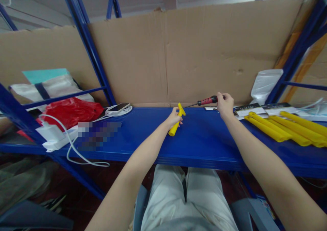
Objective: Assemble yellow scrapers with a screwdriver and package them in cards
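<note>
Over the middle of the blue table, my left hand (175, 117) is closed around a yellow handle-shaped piece (174, 128), which leans with its hooked end up. To the right, my right hand (225, 104) grips the end of a screwdriver (205, 101) with a red and black handle. The screwdriver lies nearly level, and its thin shaft points left to the upper part of the yellow piece. Whether the tip touches or enters the piece cannot be made out. Several more yellow pieces (293, 130) lie at the right side of the table.
Black and white packages (250, 109) and a clear plastic bag (265, 84) are at the back right. On the left are a phone (121, 107), a red bag (73, 111), a power strip (60, 143) and white cables. Cardboard (199, 54) stands behind the blue table (143, 135).
</note>
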A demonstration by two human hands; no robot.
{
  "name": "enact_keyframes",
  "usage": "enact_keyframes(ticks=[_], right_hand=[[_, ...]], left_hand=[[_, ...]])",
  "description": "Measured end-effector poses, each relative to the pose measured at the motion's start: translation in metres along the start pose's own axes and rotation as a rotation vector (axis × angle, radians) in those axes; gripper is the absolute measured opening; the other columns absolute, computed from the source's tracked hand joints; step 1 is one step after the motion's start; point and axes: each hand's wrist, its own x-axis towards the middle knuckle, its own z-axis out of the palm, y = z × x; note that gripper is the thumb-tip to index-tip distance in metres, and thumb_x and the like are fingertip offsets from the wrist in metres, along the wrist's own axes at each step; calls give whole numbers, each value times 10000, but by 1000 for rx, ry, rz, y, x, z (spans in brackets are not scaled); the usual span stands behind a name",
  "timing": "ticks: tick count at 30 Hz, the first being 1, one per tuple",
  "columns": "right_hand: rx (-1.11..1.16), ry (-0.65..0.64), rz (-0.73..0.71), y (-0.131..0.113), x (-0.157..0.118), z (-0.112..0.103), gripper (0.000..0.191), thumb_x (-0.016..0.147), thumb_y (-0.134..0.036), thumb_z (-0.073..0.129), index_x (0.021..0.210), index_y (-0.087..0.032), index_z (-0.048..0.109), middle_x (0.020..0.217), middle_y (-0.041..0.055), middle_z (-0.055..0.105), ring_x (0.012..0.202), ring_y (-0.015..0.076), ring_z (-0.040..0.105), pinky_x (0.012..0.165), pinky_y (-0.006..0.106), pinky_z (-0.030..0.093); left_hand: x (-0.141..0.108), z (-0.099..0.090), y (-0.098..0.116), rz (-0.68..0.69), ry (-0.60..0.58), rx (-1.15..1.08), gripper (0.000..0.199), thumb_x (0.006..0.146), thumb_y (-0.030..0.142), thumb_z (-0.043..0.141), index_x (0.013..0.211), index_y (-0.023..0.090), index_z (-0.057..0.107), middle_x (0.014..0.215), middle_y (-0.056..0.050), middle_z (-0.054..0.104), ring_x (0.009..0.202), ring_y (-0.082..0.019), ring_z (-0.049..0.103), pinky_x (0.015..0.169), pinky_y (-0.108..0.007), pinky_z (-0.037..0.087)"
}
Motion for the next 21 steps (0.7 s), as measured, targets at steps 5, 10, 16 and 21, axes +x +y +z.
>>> enact_keyframes(ticks=[5,10,16,21], right_hand=[[-123,71,-9,-13,-6,-6,263,822,-429,525,697,-201,485,681,10,541,692,161,502,719,318,409],[-190,-32,18,-20,-13,-2,258,823,-409,525,680,-194,514,670,22,563,686,169,526,701,311,415],[-272,-554,245,-26,-28,4,283,875,-372,531,665,-183,518,489,-27,457,428,104,420,434,233,354],[-290,-824,249,-25,-53,20,202,900,-307,538,742,-183,517,528,-32,504,405,83,423,372,197,327]], left_hand=[[0,1,0,8,15,-4,596,787,-12,515,1245,279,267,998,6,557,428,-9,486,404,-150,398],[-3,2,3,45,15,-6,634,756,-49,463,1268,271,267,1079,-30,563,420,-8,481,374,-150,371],[-5,3,4,158,-3,52,704,714,-30,465,1297,301,252,1283,-76,513,434,9,476,367,-128,371],[-7,4,4,267,-71,158,743,712,-1,490,1354,302,274,1255,-80,542,480,-15,511,400,-143,404]])
